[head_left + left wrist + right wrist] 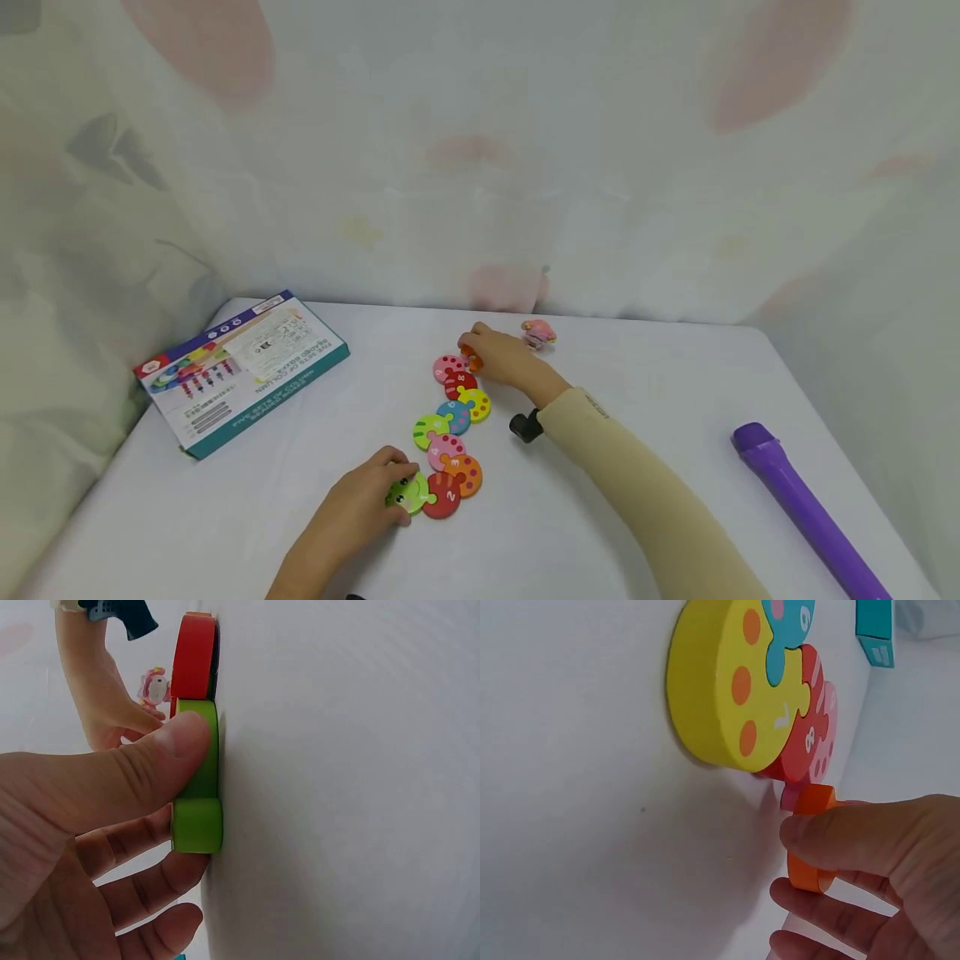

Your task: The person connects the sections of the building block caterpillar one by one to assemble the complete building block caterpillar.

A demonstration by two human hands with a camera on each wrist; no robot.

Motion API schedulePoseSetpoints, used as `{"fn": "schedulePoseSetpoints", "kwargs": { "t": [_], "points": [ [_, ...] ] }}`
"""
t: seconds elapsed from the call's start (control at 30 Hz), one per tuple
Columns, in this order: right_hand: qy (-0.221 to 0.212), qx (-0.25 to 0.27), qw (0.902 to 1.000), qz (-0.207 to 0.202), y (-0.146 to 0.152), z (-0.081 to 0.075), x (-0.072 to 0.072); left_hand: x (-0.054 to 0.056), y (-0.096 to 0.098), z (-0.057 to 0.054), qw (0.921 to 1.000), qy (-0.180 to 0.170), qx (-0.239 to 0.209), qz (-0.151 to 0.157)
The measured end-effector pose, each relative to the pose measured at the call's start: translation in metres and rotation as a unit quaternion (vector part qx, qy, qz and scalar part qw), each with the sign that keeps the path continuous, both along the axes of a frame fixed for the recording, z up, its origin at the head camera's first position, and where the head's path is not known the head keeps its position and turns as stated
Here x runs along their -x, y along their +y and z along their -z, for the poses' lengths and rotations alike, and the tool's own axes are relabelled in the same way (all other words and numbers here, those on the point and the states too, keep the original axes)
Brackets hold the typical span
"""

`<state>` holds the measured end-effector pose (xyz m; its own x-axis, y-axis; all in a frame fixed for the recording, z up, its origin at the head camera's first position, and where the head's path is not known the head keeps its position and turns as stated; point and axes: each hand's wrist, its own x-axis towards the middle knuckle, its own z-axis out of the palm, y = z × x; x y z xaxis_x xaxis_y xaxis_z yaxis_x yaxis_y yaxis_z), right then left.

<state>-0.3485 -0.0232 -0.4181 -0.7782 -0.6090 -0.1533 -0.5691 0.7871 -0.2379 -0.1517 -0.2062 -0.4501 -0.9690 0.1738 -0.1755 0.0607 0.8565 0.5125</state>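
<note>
A winding chain of round, numbered caterpillar puzzle pieces lies on the white table, with a smiling green head piece [412, 495] at its near end. My left hand [352, 504] holds that head piece between thumb and fingers, beside the red piece [442, 497] marked 2. At the far end, my right hand [501, 357] pinches an orange piece [811, 876] against the end of the chain, by the pink piece [446, 367]. Whether the orange piece is locked in cannot be told. Red, yellow [742, 690], blue [455, 416] and light green pieces make up the middle.
A flat toy box [247, 367] lies at the back left. Just behind my right hand stands a small pink figurine [538, 332]. A purple microphone-shaped tube [806, 504] lies along the right side. Patterned cloth [480, 167] hangs behind the table.
</note>
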Motion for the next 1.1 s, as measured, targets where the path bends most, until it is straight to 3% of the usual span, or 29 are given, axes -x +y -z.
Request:
{"fn": "schedulePoseSetpoints", "kwargs": {
  "t": [0.33, 0.7, 0.93, 1.1],
  "points": [
    [-0.019, 0.001, 0.9998, 0.003, -0.006, 0.009, 0.001, 0.000, 0.001, -0.001, 1.0000, 0.000, 0.000, 0.005],
    [-0.029, -0.021, 0.9992, 0.020, 0.007, 0.016, -0.001, 0.005, 0.004, -0.001, 0.9997, 0.001, 0.003, 0.025],
    [-0.018, 0.075, 0.9966, 0.031, 0.024, 0.021, -0.019, 0.006, -0.010, 0.006, 0.9988, -0.012, 0.016, 0.045],
    [0.005, 0.164, 0.9847, 0.059, 0.049, 0.021, -0.046, 0.002, -0.023, 0.008, 0.9980, -0.059, 0.019, 0.014]
  ]
}}
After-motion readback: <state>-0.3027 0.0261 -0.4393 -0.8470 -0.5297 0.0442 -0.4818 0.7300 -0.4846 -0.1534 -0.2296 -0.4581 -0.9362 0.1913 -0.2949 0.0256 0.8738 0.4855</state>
